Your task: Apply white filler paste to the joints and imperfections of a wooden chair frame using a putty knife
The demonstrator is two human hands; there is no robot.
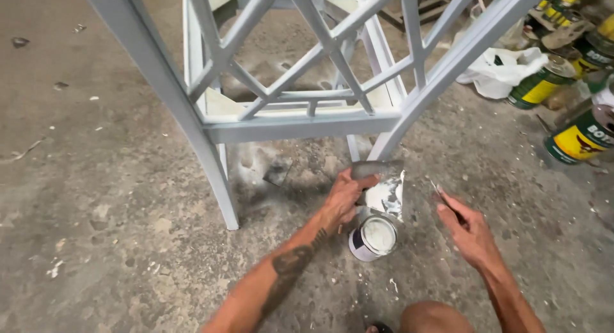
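My left hand [344, 198] grips a flat metal scraper blade [384, 186] smeared with white putty, held just above an open small can [374, 236] of white filler on the concrete floor. My right hand [465, 225] hovers to the right of the can, its fingers pinched on a thin dark tool [442, 195] that points up toward the blade. Right behind both hands stands a grey-painted lattice furniture frame [300, 118], with one slanted leg ending next to the scraper.
Several green and yellow paint cans [579, 138] lie and stand at the right edge, beside a white plastic bag [502, 71]. A small dark scrap [277, 172] lies under the frame. My knee [432, 317] shows at the bottom. The floor is rough, stained concrete.
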